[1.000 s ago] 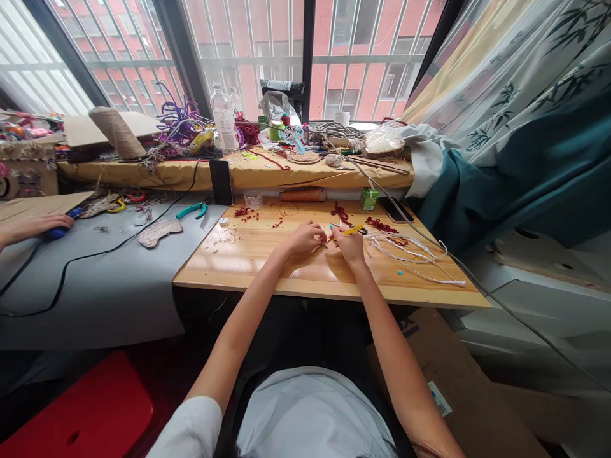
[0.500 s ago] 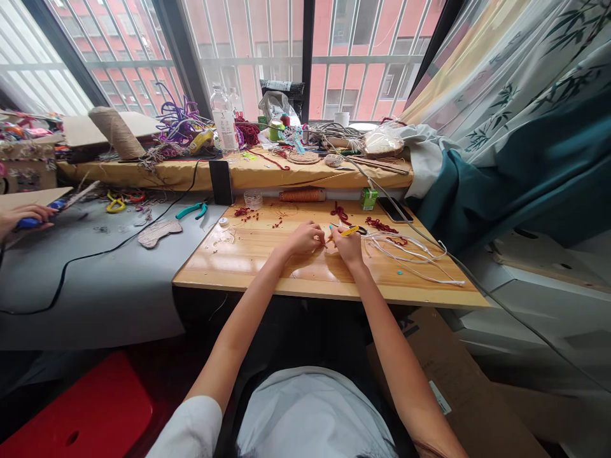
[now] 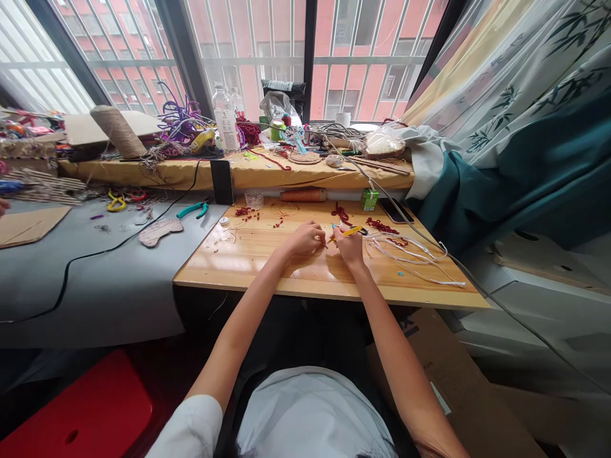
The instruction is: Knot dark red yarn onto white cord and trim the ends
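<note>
Right hand (image 3: 348, 245) now: fingers closed round a slim yellow tool (image 3: 353, 230), just past twelve o'clock from the chest. Light and stiff, I'd judge; grip low, near the tip. Left hand (image 3: 308, 238): fingertips bunched, contents too small to tell. Soft white cord (image 3: 424, 259) loops at three o'clock on glossy wooden board (image 3: 248, 267).

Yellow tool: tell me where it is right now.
In the head view, the yellow tool is in the right hand, just right of the left hand, above the wooden board.
</note>
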`<state>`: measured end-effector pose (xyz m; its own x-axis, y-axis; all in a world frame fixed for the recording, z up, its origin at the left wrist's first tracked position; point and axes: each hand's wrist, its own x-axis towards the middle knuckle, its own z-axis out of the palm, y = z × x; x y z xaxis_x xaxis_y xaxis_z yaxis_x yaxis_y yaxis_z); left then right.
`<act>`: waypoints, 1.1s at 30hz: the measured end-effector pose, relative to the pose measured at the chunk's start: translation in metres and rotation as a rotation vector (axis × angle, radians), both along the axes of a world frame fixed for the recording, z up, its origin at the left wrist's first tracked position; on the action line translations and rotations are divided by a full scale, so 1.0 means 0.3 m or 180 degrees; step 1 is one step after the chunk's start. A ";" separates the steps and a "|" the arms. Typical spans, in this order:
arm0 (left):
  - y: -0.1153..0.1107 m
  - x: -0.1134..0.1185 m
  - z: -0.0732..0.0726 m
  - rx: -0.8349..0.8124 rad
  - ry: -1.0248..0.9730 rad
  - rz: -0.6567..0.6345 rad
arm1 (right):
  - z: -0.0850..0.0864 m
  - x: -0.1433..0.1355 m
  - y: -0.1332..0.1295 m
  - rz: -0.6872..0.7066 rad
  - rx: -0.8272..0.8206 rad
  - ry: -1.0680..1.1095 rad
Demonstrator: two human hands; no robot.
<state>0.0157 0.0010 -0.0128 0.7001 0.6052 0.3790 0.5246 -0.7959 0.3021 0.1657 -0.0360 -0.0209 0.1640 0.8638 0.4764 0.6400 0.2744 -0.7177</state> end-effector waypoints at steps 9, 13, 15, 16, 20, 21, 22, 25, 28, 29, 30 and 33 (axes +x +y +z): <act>0.004 -0.001 -0.005 0.0016 0.0023 0.0025 | 0.005 -0.013 -0.007 0.0086 -0.0045 0.0009; 0.003 -0.001 -0.003 0.0052 0.0059 0.0019 | 0.004 -0.016 -0.007 0.0064 -0.0147 0.0156; 0.000 -0.001 -0.001 0.0078 0.0081 0.0025 | 0.003 -0.017 -0.004 0.0011 -0.0188 0.0218; -0.002 -0.001 0.000 0.0092 0.0092 0.0033 | 0.003 -0.017 -0.002 -0.0016 -0.0201 0.0236; -0.013 0.005 0.002 0.0156 0.0138 0.0088 | 0.003 -0.022 0.000 -0.0088 -0.0230 0.0231; -0.016 0.008 0.001 0.0172 0.0151 0.0108 | 0.004 -0.023 -0.001 -0.0110 -0.0226 0.0206; -0.018 0.012 0.000 0.0187 0.0166 0.0129 | 0.004 -0.025 -0.001 -0.0138 -0.0217 0.0174; -0.022 0.025 -0.003 0.0215 0.0216 0.0186 | 0.007 -0.033 -0.001 -0.0280 -0.0176 0.0063; -0.029 0.034 -0.003 0.0247 0.0260 0.0250 | 0.032 -0.042 -0.013 -0.0367 -0.0124 -0.0015; -0.032 0.034 -0.001 0.0267 0.0273 0.0274 | 0.048 -0.044 -0.027 -0.0355 -0.0088 -0.0029; -0.037 0.034 0.001 0.0292 0.0284 0.0299 | 0.068 -0.046 -0.050 -0.0314 -0.0035 -0.0038; -0.048 0.035 0.006 0.0380 0.0314 0.0334 | 0.134 -0.046 -0.178 -0.0093 0.0206 0.0017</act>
